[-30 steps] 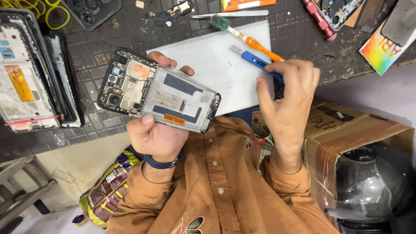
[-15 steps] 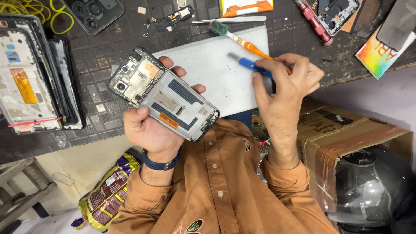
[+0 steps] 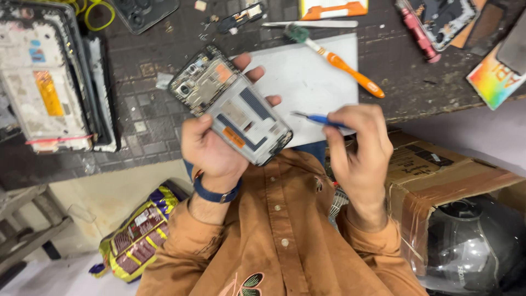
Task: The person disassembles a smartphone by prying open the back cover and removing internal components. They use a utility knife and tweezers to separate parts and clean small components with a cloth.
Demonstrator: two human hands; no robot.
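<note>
opened grey smartphone w/ back cover off, circuit boards showing (image 3: 231, 105) clamped in left hand (image 3: 213, 151), long axis running far-left to near-right, near-right end toward thin blue-handled metal pry tool (image 3: 320, 119) pinched in right hand (image 3: 359, 151), tip just right of phone, not touching.

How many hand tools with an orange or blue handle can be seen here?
2: an orange-handled brush lying across the white mat, and a blue-handled tool held in the right hand. Others may be hidden.

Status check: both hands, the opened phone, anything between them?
Left hand holds opened phone. Right hand pinches blue-handled tool, tip short of phone. Nothing between.
</note>
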